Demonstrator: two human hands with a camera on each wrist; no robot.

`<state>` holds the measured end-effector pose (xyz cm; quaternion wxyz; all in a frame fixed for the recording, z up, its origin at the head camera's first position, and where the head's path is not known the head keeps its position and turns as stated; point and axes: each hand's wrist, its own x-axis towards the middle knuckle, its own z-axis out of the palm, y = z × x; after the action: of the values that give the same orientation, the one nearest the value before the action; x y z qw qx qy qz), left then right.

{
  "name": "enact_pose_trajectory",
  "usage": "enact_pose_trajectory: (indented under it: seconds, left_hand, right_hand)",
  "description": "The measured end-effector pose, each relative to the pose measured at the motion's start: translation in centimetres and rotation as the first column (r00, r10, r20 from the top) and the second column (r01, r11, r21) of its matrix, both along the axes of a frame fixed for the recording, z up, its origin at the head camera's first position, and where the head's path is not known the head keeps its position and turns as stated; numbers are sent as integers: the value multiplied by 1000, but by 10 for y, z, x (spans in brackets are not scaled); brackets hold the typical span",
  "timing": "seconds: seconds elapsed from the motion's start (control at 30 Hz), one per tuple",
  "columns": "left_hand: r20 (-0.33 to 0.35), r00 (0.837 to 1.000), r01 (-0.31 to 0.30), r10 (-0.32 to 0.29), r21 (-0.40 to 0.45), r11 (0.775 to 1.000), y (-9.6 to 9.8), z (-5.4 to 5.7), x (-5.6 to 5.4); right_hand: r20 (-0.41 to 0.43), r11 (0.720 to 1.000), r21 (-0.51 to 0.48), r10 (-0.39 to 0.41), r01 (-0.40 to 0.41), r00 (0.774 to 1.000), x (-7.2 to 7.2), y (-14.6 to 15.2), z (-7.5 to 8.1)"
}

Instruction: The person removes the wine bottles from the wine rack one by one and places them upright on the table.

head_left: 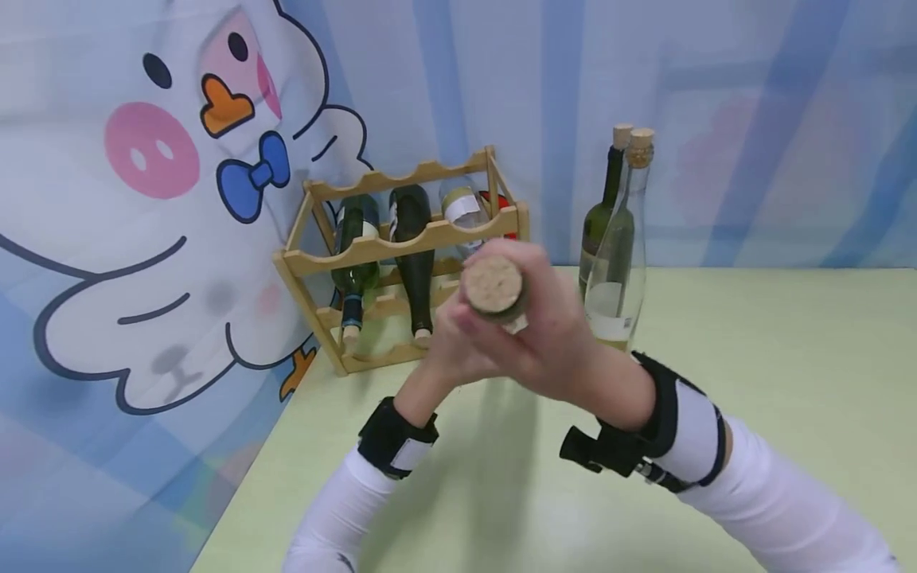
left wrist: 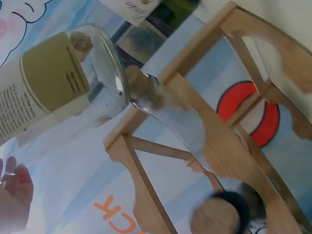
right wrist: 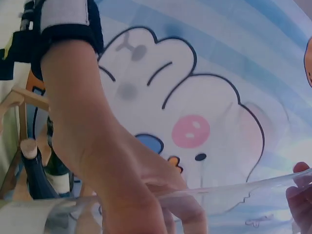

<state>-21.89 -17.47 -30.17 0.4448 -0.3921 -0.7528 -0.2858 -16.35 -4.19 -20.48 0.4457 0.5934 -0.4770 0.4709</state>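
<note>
Both hands are on a clear glass bottle with an olive and white label. Its cork points at the head camera. My right hand curls round the neck just behind the cork. Lower down, my left hand grips the glass, and its thumb side fills the middle of the right wrist view. Beyond the hands, a wooden wine rack holds a green bottle and a dark bottle, corks facing forward. The hands cover the rack's right front part.
Two corked bottles stand to the right of the rack: a green bottle behind a clear bottle with a white label. The pale green table runs up to a printed curtain at the back and left.
</note>
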Motion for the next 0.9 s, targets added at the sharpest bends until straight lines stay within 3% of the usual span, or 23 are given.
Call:
enact_pose_trajectory:
  seconds: [0.17,0.27,0.4,0.5,0.6,0.83,0.9]
  left_hand:
    - [29,996,84,-83,-48,995,20,8,-1]
    - [117,983,151,-144,-56,987,35,11,-2]
    - [284,951,137,-119,-44,990,52,6,-4]
    - [457,887,91,-71,-21,996,62,-1,-9]
    - [601,797,65,-55,5,998,71,-9,-18]
    - [773,631,52,-72,50,997,87,-33,-37]
    - [799,598,47,-67,49,998,90,-39,-40]
  right_hand:
    - [88,991,-130,-27,39,996,-5,16,10]
    - [138,987,-137,-66,85,988,-6,25,12]
    - [238,986,-110,-94,123,967,-14,36,10]
    - [324,989,-83,-92,125,942,-29,44,4]
    - [398,991,-63,-81,116,914,-46,53,-4]
    - [552,985,-37,-122,171,825,-78,66,-26]
    - [580,982,-28,-136,186,803,-84,69,-31]
